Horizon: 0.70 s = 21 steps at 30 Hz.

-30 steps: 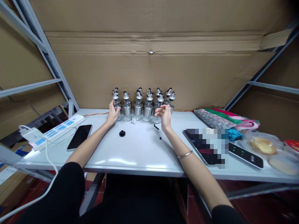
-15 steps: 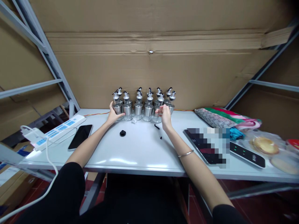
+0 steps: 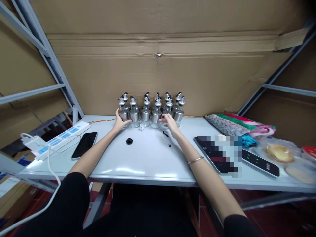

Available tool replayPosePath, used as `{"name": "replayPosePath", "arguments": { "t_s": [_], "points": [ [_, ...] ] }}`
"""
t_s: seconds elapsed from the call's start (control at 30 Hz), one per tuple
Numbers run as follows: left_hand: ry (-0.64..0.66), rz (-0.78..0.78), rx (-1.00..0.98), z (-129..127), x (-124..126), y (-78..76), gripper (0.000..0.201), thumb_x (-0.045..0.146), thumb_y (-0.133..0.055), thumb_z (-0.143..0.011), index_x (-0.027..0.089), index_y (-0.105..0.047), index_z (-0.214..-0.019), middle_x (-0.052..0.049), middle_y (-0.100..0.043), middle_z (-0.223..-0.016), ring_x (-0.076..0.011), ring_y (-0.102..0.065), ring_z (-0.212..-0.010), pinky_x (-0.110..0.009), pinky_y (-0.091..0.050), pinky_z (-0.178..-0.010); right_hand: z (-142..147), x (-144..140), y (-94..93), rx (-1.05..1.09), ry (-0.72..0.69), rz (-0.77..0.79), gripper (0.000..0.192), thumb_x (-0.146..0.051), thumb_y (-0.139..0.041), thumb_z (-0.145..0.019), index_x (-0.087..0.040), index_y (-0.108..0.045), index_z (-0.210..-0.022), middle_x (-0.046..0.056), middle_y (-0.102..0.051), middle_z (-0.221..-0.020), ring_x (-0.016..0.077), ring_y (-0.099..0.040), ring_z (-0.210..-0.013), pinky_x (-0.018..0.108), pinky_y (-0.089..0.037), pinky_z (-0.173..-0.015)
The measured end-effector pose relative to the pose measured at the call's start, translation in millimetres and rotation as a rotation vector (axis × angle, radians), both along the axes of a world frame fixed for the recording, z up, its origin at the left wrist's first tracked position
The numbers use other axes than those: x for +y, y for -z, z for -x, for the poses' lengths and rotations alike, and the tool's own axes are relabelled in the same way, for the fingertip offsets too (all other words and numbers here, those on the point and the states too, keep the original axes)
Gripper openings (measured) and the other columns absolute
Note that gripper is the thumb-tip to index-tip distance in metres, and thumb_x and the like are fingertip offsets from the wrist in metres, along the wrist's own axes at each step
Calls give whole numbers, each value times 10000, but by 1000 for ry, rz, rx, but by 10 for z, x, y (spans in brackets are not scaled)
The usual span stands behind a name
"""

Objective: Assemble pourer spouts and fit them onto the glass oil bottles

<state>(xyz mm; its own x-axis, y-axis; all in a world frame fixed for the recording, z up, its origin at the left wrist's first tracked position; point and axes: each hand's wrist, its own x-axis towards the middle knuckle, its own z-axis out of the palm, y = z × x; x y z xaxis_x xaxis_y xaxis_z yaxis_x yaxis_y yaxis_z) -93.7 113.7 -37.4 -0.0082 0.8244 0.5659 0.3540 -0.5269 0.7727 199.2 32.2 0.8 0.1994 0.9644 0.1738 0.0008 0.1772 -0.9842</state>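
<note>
Several glass bottles with steel sleeves and pour spouts (image 3: 151, 113) stand in two rows at the back of the white table (image 3: 148, 161). My left hand (image 3: 119, 122) cups the left side of the leftmost front bottle (image 3: 123, 115), thumb up. My right hand (image 3: 171, 126) is low over the table with fingers spread, its fingertips at the base of a front bottle on the right (image 3: 166, 119). Between my arms lie a black round cap (image 3: 129, 141), a small clear cap (image 3: 141, 127), a short black stick (image 3: 165, 134) and a tiny black piece (image 3: 170, 145).
On the left are a white power strip (image 3: 61, 136) with its cable and a dark phone (image 3: 84, 144). To the right lie a blurred tablet (image 3: 219, 153), a black device with green lights (image 3: 260, 163), folded cloth (image 3: 237, 124) and bagged bread (image 3: 278, 153). Cardboard walls the back.
My right hand has dropped from a raised, open pose and moved left to the base of the front bottles. My left hand has stayed at the leftmost bottle.
</note>
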Motion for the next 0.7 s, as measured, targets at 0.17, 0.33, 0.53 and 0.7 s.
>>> {"name": "replayPosePath", "arguments": {
  "t_s": [0.17, 0.33, 0.53, 0.7],
  "points": [
    [1, -6, -4, -1, 3, 8, 1100, 331, -818, -549, 181, -129, -1393, -220, -199, -1500, -330, -255, -1398, -473, -221, -1147, -33, 42, 42, -43, -10, -38, 324, -505, -533, -771, -202, -557, -883, 1, -693, -704, 140, -606, -701, 241, -379, -605],
    [-10, -1, -10, 0, 3, 10, 1094, 325, -825, -539, 176, -150, -1387, -218, -195, -1497, -335, -249, -1397, -468, -217, -1150, 20, 34, 60, -111, -81, -70, 318, -481, -576, -733, -183, -616, -837, 28, -702, -757, 164, -612, -757, 275, -415, -663],
    [12, -4, -16, 7, 17, 31, 1085, 362, -825, -545, 189, -154, -1380, -204, -185, -1498, -331, -249, -1394, -472, -200, -1156, 55, 82, 108, -167, -30, -111, 272, -410, -591, -694, -182, -618, -840, 33, -696, -771, 180, -609, -774, 309, -436, -724],
    [-27, 0, -63, 0, 71, 73, 966, 410, -766, -654, 210, -162, -1381, -173, -199, -1488, -306, -231, -1401, -458, -173, -1168, -209, 177, 166, -189, 186, -143, 181, -343, -513, -680, -186, -587, -733, 29, -642, -690, 193, -591, -724, 335, -439, -745]
  ]
}}
